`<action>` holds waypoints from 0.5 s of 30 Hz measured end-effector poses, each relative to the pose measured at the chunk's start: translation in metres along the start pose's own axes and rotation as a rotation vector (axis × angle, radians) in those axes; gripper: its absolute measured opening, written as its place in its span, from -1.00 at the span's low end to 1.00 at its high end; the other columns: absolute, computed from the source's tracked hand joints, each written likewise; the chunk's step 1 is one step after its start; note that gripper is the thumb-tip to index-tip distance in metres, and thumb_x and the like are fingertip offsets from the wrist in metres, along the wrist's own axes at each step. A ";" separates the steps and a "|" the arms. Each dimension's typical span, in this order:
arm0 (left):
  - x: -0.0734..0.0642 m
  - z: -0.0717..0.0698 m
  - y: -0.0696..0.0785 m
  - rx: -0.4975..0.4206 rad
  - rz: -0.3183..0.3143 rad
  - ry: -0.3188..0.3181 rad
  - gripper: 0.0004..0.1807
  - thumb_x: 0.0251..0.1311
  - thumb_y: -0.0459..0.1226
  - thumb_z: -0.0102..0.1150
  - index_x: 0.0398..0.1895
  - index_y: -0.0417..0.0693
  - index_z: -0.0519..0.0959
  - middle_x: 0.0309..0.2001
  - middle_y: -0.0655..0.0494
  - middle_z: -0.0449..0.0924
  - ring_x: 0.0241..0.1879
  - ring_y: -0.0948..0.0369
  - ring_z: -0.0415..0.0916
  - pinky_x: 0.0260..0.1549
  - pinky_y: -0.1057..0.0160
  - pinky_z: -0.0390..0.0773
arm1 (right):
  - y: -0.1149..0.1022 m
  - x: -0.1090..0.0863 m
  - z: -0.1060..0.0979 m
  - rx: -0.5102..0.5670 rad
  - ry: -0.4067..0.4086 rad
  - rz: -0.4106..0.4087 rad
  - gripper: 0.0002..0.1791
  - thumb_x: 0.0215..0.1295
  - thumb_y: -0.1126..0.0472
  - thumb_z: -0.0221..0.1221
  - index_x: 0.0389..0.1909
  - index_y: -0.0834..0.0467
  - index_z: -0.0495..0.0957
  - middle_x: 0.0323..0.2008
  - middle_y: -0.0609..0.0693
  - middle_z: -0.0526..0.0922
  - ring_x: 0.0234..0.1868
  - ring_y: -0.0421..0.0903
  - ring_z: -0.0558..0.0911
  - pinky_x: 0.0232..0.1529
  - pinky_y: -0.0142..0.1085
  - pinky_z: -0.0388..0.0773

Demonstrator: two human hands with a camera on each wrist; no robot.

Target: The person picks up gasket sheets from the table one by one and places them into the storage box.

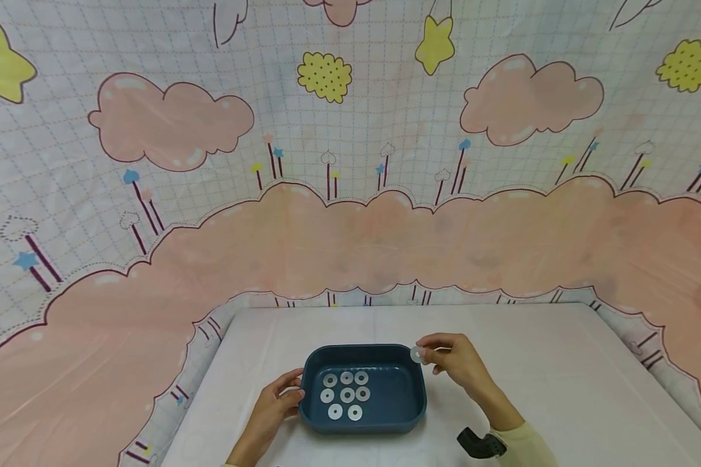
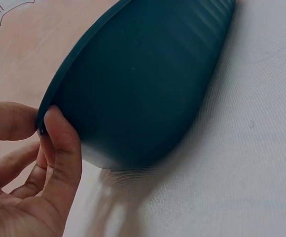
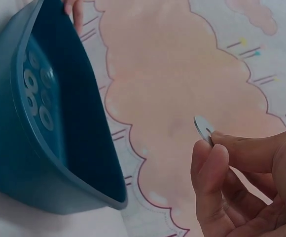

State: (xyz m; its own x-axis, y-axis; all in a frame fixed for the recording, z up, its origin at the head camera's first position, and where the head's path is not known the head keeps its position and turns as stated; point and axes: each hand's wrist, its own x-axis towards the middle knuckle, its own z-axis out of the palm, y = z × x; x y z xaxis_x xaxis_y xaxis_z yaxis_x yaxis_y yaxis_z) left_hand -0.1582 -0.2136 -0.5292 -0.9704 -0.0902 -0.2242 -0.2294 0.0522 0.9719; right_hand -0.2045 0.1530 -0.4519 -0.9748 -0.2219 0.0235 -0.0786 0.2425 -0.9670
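A dark blue rectangular tray (image 1: 388,420) with rounded corners stands on the table. Several flat metal washers (image 1: 347,394), each with a center hole, lie in rows on the left part of its floor. My left hand (image 1: 273,408) pinches the tray's left rim; in the left wrist view the thumb and fingers (image 2: 64,143) grip that edge. Close to the tray's upper right corner, my right hand (image 1: 458,364) pinches one more washer (image 3: 202,129) between thumb and fingertips. In the right wrist view this washer is apart from the tray, tilted nearly edge-on.
The tray rests on a white table (image 1: 561,363). Behind it hangs a cloth backdrop (image 1: 385,246) with pink clouds and yellow stars. A black band (image 1: 480,443) sits at the right wrist, by a pale yellow sleeve (image 1: 522,446).
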 end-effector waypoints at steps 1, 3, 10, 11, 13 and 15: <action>0.000 0.000 0.000 0.000 0.000 -0.002 -0.45 0.22 -0.42 0.11 0.32 -0.24 0.39 -0.06 -0.01 0.40 -0.20 0.15 0.50 -0.28 0.19 0.60 | 0.000 0.000 0.002 0.004 -0.009 -0.004 -0.71 0.26 0.27 0.26 -0.05 0.32 0.64 -0.29 0.12 0.68 -0.40 -0.17 0.62 -0.42 -0.35 0.59; 0.001 0.000 -0.001 -0.003 0.001 -0.005 -0.45 0.23 -0.41 0.11 0.32 -0.24 0.39 -0.06 -0.01 0.39 -0.20 0.16 0.50 -0.28 0.19 0.61 | 0.002 0.002 0.006 0.010 -0.027 -0.011 -0.72 0.26 0.26 0.27 -0.06 0.33 0.64 -0.31 0.13 0.67 -0.40 -0.13 0.63 -0.42 -0.34 0.60; 0.000 0.001 0.000 -0.011 0.003 -0.007 -0.44 0.22 -0.42 0.11 0.33 -0.25 0.38 -0.06 -0.01 0.39 -0.19 0.15 0.51 -0.28 0.19 0.62 | 0.010 0.008 0.022 0.024 -0.079 -0.006 -0.72 0.24 0.25 0.28 -0.09 0.34 0.65 -0.35 0.08 0.69 -0.37 -0.04 0.69 -0.41 -0.35 0.63; -0.001 0.001 0.000 -0.012 0.004 -0.007 -0.44 0.21 -0.42 0.11 0.33 -0.25 0.39 -0.06 -0.02 0.39 -0.19 0.15 0.51 -0.28 0.19 0.62 | 0.011 0.009 0.025 0.024 -0.087 -0.005 -0.73 0.24 0.25 0.28 -0.10 0.34 0.65 -0.36 0.07 0.69 -0.37 -0.03 0.69 -0.41 -0.35 0.64; -0.001 0.001 0.001 -0.013 0.004 -0.005 -0.45 0.21 -0.42 0.11 0.32 -0.24 0.39 -0.07 -0.02 0.40 -0.20 0.15 0.51 -0.28 0.19 0.61 | 0.012 0.011 0.029 0.025 -0.106 -0.003 -0.75 0.25 0.27 0.27 -0.12 0.33 0.66 -0.37 0.07 0.69 -0.36 0.01 0.69 -0.41 -0.35 0.65; -0.002 0.001 0.002 -0.006 0.003 -0.006 -0.45 0.21 -0.42 0.11 0.32 -0.23 0.39 -0.06 -0.02 0.39 -0.20 0.15 0.51 -0.27 0.20 0.62 | 0.013 0.013 0.033 0.021 -0.129 -0.009 -0.76 0.25 0.28 0.27 -0.12 0.34 0.66 -0.37 0.08 0.69 -0.36 -0.01 0.70 -0.41 -0.34 0.66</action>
State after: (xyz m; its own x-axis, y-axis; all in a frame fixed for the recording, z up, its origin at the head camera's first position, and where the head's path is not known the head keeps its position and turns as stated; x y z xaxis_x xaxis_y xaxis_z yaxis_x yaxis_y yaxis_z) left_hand -0.1571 -0.2126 -0.5270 -0.9715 -0.0840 -0.2215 -0.2258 0.0463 0.9731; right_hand -0.2111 0.1222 -0.4725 -0.9390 -0.3438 0.0004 -0.0812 0.2207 -0.9720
